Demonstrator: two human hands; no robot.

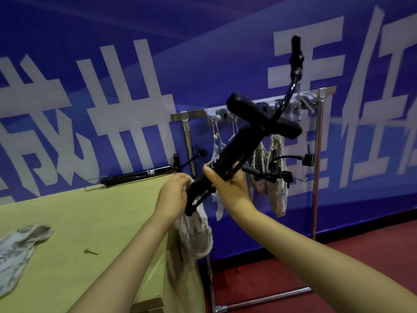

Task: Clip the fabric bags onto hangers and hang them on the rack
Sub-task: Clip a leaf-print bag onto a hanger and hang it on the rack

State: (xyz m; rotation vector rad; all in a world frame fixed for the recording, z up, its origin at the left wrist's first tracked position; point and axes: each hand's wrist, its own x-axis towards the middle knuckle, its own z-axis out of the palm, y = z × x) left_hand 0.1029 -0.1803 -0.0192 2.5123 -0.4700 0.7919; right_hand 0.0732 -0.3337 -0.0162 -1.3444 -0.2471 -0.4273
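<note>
I hold a black hanger (228,159) tilted up in front of me, its hook (295,55) pointing high to the right. My right hand (228,179) grips the hanger's lower bar. My left hand (173,195) is closed on the top edge of a grey-white fabric bag (195,233) at the hanger's lower end; the bag dangles past the table's corner. Behind stands the metal rack (316,172), with several fabric bags (276,177) on hangers along its top rail. Another fabric bag (18,249) lies on the table at the left.
The yellow-green table (90,222) fills the lower left; a small metal clip (90,251) lies on it. A black hanger (140,173) and a wire hanger rest at its far edge. Behind is a blue banner wall. The floor is red.
</note>
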